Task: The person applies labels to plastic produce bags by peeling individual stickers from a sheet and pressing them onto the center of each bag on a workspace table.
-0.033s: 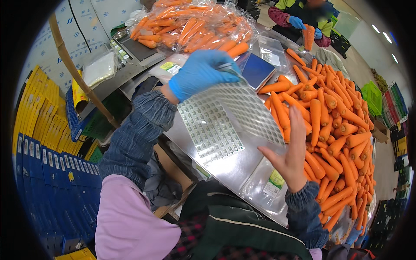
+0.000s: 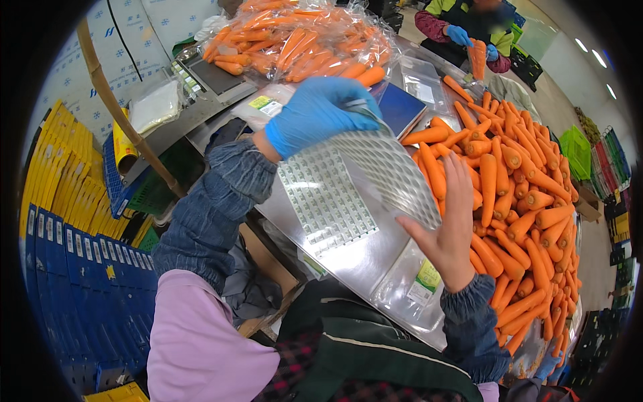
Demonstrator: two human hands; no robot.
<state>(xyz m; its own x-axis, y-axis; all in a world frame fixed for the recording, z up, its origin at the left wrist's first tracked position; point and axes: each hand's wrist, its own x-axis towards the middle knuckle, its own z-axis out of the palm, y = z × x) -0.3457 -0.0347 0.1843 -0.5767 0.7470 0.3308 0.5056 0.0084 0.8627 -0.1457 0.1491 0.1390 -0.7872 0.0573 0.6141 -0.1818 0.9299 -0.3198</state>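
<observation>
My left hand, in a blue glove, is closed on the upper edge of a sheet of small labels. That sheet is pale and bends down toward the right in a curve, with rows of grey-white shapes across it. Beneath it, a flat label sheet with rows of small greenish prints lies on the metal table. My bare right hand has its fingers spread upright and its thumb beside the bent sheet's lower corner; whether it touches the sheet I cannot tell.
A big heap of loose carrots covers the table's right side. Bagged carrots lie at the far end. Clear bags with a green-yellow label sit nearby, and a dark blue flat object lies farther off. A co-worker holds carrots.
My left hand has shifted slightly right, and the held sheet bends a little more. My right hand has moved slightly, its fingers still spread.
</observation>
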